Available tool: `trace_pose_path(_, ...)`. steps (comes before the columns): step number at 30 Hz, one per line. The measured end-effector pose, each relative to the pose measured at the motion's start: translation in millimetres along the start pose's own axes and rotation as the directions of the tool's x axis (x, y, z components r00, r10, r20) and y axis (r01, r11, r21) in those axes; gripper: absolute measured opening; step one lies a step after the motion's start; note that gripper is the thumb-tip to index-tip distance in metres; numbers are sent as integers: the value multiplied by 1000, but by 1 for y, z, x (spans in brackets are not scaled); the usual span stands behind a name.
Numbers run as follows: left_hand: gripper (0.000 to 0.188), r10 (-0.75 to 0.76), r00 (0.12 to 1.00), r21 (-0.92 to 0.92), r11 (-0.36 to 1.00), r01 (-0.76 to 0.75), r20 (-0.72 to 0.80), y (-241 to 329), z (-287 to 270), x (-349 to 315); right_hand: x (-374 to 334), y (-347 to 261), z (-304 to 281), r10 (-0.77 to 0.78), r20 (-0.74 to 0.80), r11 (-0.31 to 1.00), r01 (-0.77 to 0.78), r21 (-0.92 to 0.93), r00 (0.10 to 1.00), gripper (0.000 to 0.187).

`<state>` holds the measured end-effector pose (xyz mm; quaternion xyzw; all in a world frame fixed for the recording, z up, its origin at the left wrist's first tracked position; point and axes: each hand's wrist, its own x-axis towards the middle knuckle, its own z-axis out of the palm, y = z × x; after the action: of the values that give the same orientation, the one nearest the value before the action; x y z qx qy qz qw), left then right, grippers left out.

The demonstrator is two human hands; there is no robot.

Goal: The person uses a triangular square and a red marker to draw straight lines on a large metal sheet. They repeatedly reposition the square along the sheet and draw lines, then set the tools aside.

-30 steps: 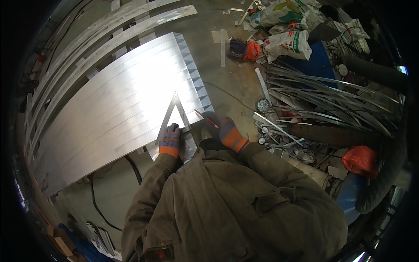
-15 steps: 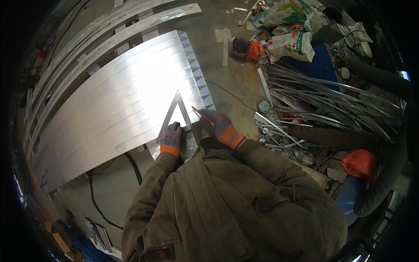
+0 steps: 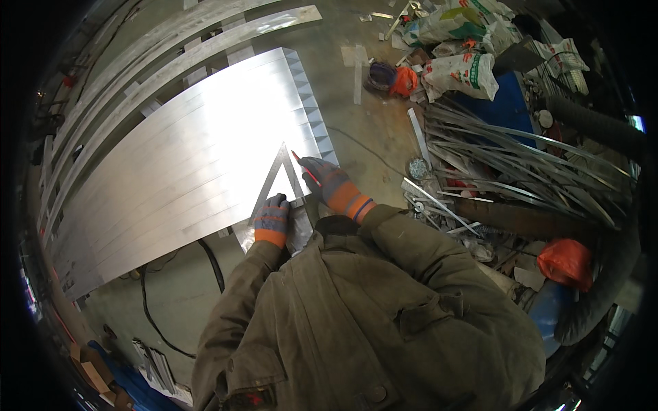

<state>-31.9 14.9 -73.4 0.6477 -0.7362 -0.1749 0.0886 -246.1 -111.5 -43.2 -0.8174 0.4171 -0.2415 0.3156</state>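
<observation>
A large shiny metal panel [image 3: 147, 185] with parallel seams lies in front of me, strongly glaring in its middle. Near its close right corner rests a grey triangular set square [image 3: 270, 179], its tip pointing away from me. My left hand [image 3: 272, 219], in a grey and orange glove, is closed on the near end of the square. My right hand [image 3: 336, 186], gloved alike, pinches a slim red pencil [image 3: 296, 157] beside the square's right leg. The pencil's point is near the square's tip; whether it touches the metal I cannot tell.
Long metal bars [image 3: 185, 58] run behind the panel. To the right lie a heap of thin metal strips [image 3: 500, 144], white sacks [image 3: 462, 75] and a red plastic bag [image 3: 565, 264]. A black cable [image 3: 146, 301] hangs below the panel's near edge.
My right hand has moved left and away from me, bringing the pencil closer to the square's tip. My left hand stays on the square. The view has shifted slightly.
</observation>
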Motion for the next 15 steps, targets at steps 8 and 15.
trace_pose_path(8, 21, 2, 1000, -27, 1000, -2, -9, 0, -1, 0, 16, 11, 15, -26, -6, 997, 25, -76, 1000, 40)
trace_pose_path(15, 19, 5, 1000, -19, 1000, -6, -24, -1, 1, -1, 26, 13, 19, -35, 11, 999, 35, -28, 999, 41)
